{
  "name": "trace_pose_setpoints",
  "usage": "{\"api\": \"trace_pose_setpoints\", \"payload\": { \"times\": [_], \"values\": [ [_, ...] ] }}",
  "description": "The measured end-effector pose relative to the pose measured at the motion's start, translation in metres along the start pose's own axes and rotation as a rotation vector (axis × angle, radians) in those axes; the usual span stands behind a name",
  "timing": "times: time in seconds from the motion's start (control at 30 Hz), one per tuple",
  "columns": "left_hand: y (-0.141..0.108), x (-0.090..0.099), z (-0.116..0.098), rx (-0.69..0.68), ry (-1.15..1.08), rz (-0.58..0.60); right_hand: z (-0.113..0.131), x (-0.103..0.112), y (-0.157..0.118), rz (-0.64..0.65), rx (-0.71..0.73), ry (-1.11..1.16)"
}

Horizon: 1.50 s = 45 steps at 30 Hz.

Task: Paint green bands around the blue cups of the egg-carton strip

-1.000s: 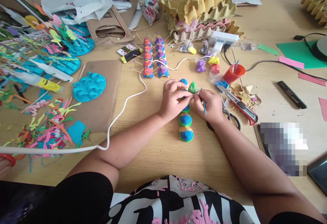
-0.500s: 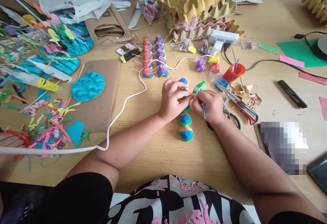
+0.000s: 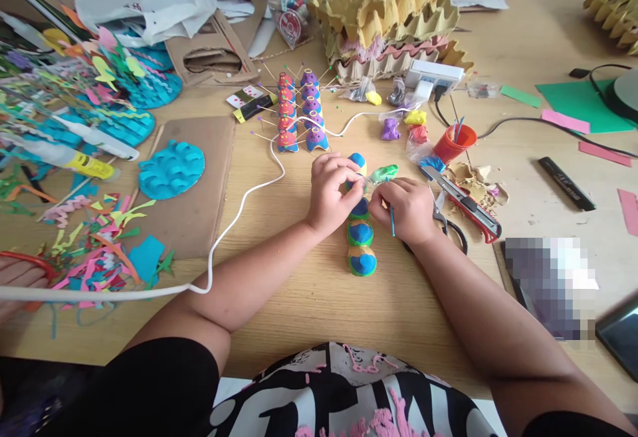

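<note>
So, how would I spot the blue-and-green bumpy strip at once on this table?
On the wooden table, find the person's left hand and right hand near the middle. The bumpy strip runs away from the person between them, partly hidden by the left hand. Unlike the red strip and purple strip farther back, its near bumps are blue on top, edged with green.

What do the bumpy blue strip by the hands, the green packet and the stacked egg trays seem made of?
Bumpy blue strip: probably painted moulded pulp, matte; tan patches show among the blue and green.
Green packet: likely thin plastic film, judging by its glossy highlights; the green contents are unclear.
Stacked egg trays: apparently moulded paper pulp, dull, with rounded peaks.
</note>
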<state>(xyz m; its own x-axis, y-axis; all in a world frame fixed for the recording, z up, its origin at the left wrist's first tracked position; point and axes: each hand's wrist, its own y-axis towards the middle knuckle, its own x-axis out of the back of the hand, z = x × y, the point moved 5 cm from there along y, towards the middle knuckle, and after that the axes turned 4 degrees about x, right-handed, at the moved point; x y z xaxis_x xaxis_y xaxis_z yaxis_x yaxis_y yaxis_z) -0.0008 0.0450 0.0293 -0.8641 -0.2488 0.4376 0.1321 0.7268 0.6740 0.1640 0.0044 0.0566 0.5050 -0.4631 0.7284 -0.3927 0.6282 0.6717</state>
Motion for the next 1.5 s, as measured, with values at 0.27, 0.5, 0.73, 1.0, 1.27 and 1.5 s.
{"api": "trace_pose_setpoints", "payload": {
  "times": [0.27, 0.5, 0.73, 1.0, 1.27, 1.5],
  "values": [
    [0.000, 0.001, 0.000, -0.011, 0.061, -0.012, -0.011, 0.004, -0.008, -0.120, -0.004, -0.012],
    [0.000, 0.003, 0.004, -0.010, -0.026, -0.005, -0.023, -0.006, -0.010, -0.112, -0.047, -0.063],
    [-0.001, 0.002, 0.003, 0.009, -0.076, 0.025, -0.023, -0.014, -0.011, -0.024, -0.012, -0.025],
    [-0.001, 0.000, 0.014, 0.095, -0.108, -0.014, -0.019, -0.009, -0.012, -0.067, 0.083, -0.037],
    [-0.003, 0.002, 0.006, -0.031, 0.011, -0.017, -0.027, -0.013, -0.012, -0.039, 0.009, -0.008],
    [-0.004, -0.003, 0.012, -0.069, -0.001, -0.025, -0.023, -0.018, -0.012, 0.048, 0.042, 0.036]
  ]
}}
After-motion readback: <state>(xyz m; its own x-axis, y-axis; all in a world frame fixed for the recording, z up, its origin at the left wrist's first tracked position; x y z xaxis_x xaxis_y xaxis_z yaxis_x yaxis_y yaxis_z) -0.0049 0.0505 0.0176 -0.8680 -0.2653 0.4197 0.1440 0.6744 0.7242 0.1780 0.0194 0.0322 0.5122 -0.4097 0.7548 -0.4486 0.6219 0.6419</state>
